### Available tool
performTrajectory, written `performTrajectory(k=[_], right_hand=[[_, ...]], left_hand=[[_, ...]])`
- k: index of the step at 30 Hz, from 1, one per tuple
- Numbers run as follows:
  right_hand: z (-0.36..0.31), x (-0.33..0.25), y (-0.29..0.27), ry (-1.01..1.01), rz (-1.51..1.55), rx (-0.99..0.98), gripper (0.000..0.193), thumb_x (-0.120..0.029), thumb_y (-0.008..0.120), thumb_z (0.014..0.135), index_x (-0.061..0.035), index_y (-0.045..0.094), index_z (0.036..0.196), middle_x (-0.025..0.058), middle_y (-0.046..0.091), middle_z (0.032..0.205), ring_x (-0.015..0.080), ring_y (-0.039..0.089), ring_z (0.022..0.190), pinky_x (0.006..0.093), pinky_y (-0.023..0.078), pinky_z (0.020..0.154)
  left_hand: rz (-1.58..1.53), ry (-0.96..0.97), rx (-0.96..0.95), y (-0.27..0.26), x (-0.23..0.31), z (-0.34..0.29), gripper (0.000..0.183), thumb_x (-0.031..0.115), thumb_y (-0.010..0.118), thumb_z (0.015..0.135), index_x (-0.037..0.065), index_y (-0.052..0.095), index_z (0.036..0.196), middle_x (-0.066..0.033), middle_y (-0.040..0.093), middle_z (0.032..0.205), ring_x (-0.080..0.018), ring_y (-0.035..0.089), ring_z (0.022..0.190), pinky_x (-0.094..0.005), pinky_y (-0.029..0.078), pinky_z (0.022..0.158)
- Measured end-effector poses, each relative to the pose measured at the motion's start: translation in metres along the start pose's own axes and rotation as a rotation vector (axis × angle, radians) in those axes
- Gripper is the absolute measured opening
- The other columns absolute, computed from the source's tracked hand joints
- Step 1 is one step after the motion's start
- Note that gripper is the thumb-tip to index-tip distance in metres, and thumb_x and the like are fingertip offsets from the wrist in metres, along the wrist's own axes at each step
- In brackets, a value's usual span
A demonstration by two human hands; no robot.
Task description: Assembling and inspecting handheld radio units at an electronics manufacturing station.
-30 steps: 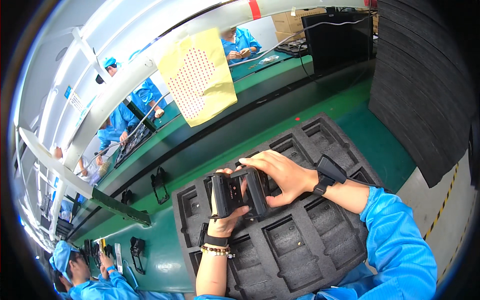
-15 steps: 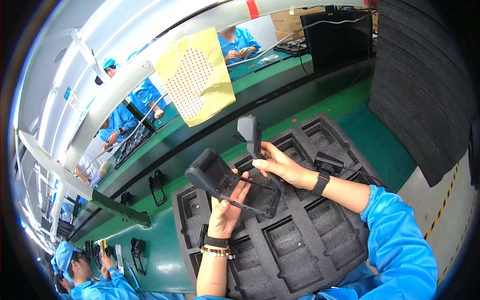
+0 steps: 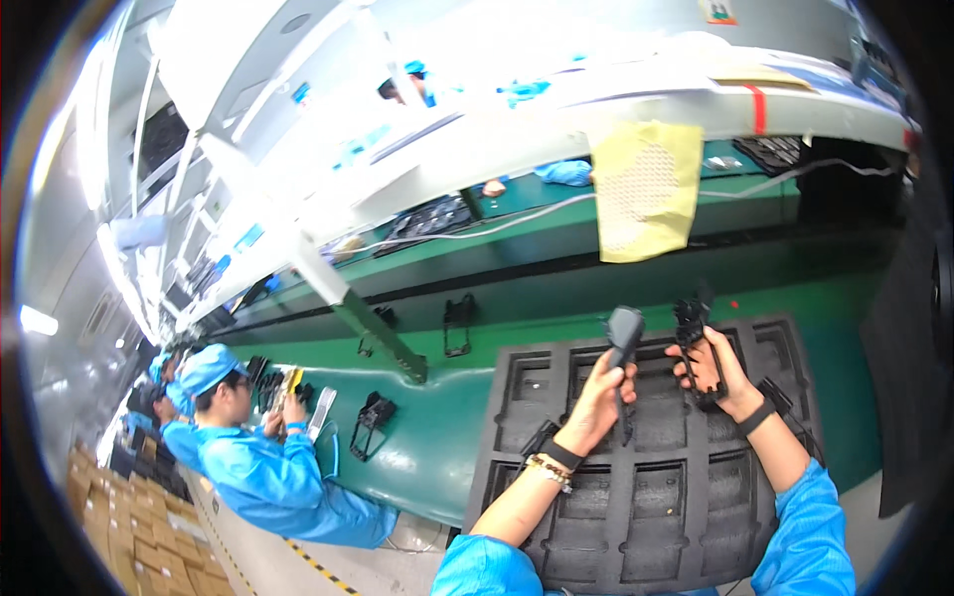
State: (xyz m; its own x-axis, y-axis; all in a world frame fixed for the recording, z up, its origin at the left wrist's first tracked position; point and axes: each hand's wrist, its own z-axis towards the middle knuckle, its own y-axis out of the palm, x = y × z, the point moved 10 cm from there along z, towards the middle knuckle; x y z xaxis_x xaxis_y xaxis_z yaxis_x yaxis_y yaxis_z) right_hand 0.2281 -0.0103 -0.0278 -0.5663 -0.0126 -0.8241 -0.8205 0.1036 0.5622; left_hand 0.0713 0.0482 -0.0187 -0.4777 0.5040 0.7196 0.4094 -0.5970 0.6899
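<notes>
- Lower left of the frame: a co-worker in a blue cap and smock [image 3: 260, 467] sits at the green counter [image 3: 437, 437], hands near small parts on it.
- Left of centre: two black frame-shaped parts, one [image 3: 370, 421] near the counter's front edge, another [image 3: 456, 324] farther back, well apart.
- Lower centre: a black foam tray [image 3: 656, 517] with moulded compartments lies on the counter beneath both forearms.
- Centre: the left hand [image 3: 600, 395], banded at the wrist, is raised above the tray; its fingers are clenched around the stem of a grey-black handheld unit [image 3: 624, 333], whose head stands upright above the fist.
- Right of centre: the right hand [image 3: 717, 370], with a dark wrist strap, is raised just beside the left; its fingers grasp a black bracket-like part [image 3: 691, 323] that rises above them. The two held pieces are near each other but apart.
- Upper centre-right: a yellow perforated sheet [image 3: 644, 189] hangs from the white overhead rail [image 3: 517, 149].
</notes>
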Motion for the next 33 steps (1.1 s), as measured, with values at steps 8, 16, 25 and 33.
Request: performTrajectory(k=[8,16,25,33], right_hand=[[0.003,-0.001,0.004,0.059,0.081,-0.040,0.072,-0.064,0.035,0.098,-0.0047,0.044,0.138,0.0113,0.056,0.132,0.0219,0.061,0.108,0.0367,0.057,0.078],[0.013,0.000,0.003,0.002,0.127,-0.110,0.054,-0.050,0.035,0.104,-0.0153,0.040,0.144,0.0091,0.051,0.139,0.0272,0.052,0.127,0.0467,0.054,0.090],[0.041,-0.087,-0.061,-0.161,-0.118,0.218,0.036,-0.023,0.040,0.104,0.0040,0.045,0.127,0.0277,0.056,0.130,0.0334,0.066,0.106,0.0438,0.059,0.080],[0.095,-0.118,-0.112,-0.122,-0.407,0.323,0.041,-0.013,0.042,0.102,0.0049,0.036,0.138,0.0232,0.058,0.120,0.0331,0.065,0.103,0.0420,0.060,0.077]], left_hand=[[0.062,-0.030,0.215,-0.024,-0.008,0.008,0.051,0.024,0.066,0.095,0.013,0.043,0.140,0.0036,0.055,0.095,-0.0020,0.039,0.067,-0.0192,0.035,0.059],[0.274,-0.150,0.244,-0.036,-0.001,0.006,0.052,0.023,0.053,0.103,0.016,0.031,0.149,0.0001,0.052,0.082,-0.0093,0.047,0.064,-0.0215,0.035,0.052],[0.445,0.020,0.445,-0.087,0.094,0.092,0.053,0.009,0.047,0.102,0.007,0.028,0.151,-0.0059,0.059,0.106,-0.0141,0.064,0.083,-0.0266,0.053,0.066],[0.754,0.105,0.570,-0.188,0.102,0.171,0.050,0.009,0.046,0.101,0.012,0.036,0.149,-0.0019,0.061,0.085,-0.0085,0.049,0.051,-0.0220,0.038,0.042]])
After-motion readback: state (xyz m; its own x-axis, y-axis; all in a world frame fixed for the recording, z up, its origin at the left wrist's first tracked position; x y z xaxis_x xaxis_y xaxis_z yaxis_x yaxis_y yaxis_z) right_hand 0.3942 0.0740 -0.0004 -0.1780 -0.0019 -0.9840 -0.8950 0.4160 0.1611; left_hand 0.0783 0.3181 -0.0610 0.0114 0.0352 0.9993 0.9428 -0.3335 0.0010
